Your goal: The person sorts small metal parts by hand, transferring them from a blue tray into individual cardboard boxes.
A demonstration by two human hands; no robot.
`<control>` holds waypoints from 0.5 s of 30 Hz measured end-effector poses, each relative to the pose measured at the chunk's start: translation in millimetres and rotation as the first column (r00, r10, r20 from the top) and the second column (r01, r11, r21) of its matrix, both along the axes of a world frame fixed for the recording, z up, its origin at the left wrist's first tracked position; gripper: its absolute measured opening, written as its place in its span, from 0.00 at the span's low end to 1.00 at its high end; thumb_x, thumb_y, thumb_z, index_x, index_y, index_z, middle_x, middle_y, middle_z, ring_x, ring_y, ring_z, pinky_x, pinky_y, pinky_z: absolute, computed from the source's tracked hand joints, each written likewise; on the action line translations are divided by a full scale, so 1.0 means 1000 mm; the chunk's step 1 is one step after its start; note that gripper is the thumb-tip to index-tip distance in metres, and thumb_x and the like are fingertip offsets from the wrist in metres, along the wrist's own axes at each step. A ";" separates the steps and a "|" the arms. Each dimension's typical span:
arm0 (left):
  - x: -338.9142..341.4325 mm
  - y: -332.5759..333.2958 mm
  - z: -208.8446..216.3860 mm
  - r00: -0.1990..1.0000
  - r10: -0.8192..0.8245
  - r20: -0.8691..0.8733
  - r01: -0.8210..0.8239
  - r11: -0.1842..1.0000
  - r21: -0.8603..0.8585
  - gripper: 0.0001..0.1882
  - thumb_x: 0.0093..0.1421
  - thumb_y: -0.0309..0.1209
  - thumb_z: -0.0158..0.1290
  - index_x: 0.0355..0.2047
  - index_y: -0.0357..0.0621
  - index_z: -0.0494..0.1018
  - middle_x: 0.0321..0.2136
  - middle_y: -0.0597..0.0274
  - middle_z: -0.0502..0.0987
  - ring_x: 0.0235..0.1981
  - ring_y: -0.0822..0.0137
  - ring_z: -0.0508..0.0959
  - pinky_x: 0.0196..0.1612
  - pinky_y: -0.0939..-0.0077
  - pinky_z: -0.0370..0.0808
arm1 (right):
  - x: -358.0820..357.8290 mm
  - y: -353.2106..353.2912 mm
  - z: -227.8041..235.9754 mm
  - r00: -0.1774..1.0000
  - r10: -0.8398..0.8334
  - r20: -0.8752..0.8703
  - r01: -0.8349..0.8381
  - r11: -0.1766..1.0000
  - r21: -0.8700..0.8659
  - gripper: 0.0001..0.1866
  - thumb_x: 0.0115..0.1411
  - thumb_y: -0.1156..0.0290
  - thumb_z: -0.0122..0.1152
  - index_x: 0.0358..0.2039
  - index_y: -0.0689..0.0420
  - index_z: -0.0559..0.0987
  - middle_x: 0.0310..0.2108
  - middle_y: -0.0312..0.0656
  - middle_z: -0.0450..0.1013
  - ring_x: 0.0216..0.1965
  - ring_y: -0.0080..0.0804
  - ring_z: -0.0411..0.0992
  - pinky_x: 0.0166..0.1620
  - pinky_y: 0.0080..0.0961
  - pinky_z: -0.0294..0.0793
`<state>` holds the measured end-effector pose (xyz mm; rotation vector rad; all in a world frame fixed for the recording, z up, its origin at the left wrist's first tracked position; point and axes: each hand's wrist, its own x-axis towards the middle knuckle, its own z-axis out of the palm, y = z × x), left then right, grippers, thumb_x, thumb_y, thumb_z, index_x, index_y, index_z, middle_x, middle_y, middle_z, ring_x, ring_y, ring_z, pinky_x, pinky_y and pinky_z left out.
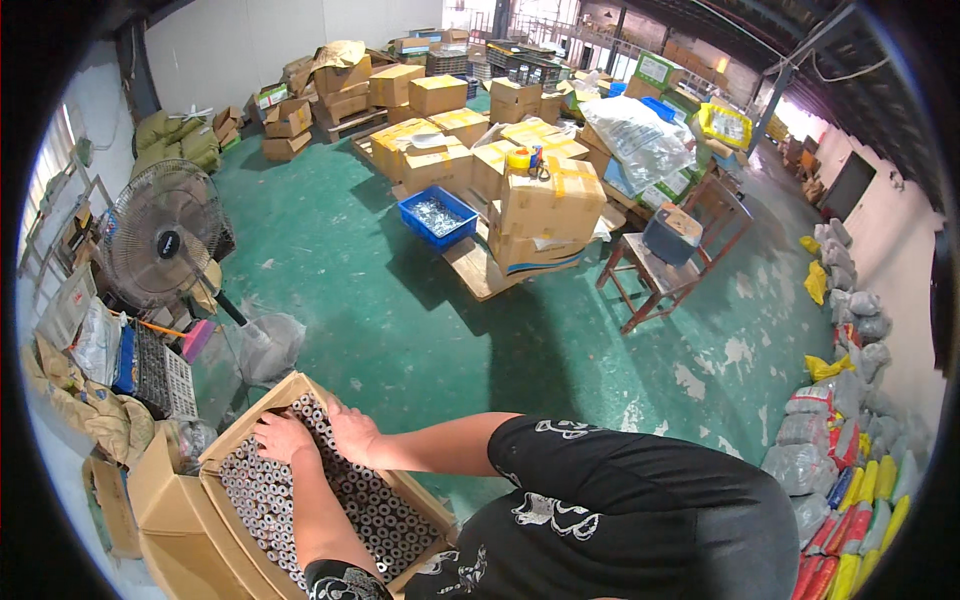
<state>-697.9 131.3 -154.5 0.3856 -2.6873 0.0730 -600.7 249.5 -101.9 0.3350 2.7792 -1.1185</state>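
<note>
An open cardboard carton [222,500] holds rows of small grey metal cylinders [390,520], each with a hole in its end, standing packed side by side. My left hand [283,436] lies on top of them near the carton's far left part, its fingers stretched and apart. Close to its right, my right hand [352,434] reaches over the right wall, its fingers extended down toward the cylinders at the far end. Nothing shows lifted in either hand. The fingertips are partly hidden.
A standing fan [165,240] and a black crate [160,370] are at the left. Ahead, stacked cartons [550,205] stand beside a blue bin [438,215] of small metal parts. A wooden chair [655,270] is farther right. Bagged goods [805,440] line the right wall.
</note>
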 end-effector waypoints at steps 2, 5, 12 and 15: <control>0.005 -0.007 -0.003 0.996 -0.090 -0.018 0.089 0.995 -0.052 0.21 0.58 0.47 0.56 0.45 0.47 0.70 0.41 0.55 0.71 0.47 0.56 0.72 0.44 0.50 0.68 | -0.004 0.001 -0.001 1.000 -0.004 0.009 0.004 1.000 -0.003 0.32 0.57 0.81 0.48 0.63 0.68 0.55 0.54 0.62 0.68 0.55 0.57 0.69 0.56 0.44 0.70; 0.007 -0.010 0.000 0.991 -0.132 0.032 0.134 0.989 -0.058 0.19 0.59 0.44 0.55 0.45 0.48 0.70 0.42 0.54 0.70 0.48 0.55 0.71 0.45 0.50 0.68 | -0.005 0.002 -0.008 1.000 -0.022 -0.013 0.022 1.000 0.005 0.30 0.58 0.80 0.44 0.62 0.67 0.56 0.54 0.62 0.68 0.54 0.57 0.69 0.56 0.44 0.70; 0.020 -0.030 -0.007 0.960 -0.255 0.115 0.267 0.958 -0.106 0.15 0.62 0.40 0.50 0.47 0.49 0.71 0.42 0.53 0.72 0.47 0.52 0.71 0.48 0.50 0.68 | -0.001 0.000 -0.004 0.999 -0.019 -0.045 0.020 1.000 0.020 0.29 0.59 0.80 0.44 0.62 0.67 0.56 0.51 0.62 0.71 0.52 0.56 0.71 0.54 0.45 0.72; 0.034 -0.032 0.001 0.942 -0.270 0.198 0.291 0.954 -0.080 0.15 0.63 0.39 0.48 0.46 0.47 0.71 0.42 0.52 0.73 0.48 0.52 0.71 0.49 0.50 0.67 | -0.001 0.002 -0.010 0.994 -0.046 -0.100 0.049 0.999 0.023 0.30 0.58 0.79 0.45 0.62 0.68 0.56 0.49 0.62 0.72 0.50 0.56 0.72 0.52 0.45 0.74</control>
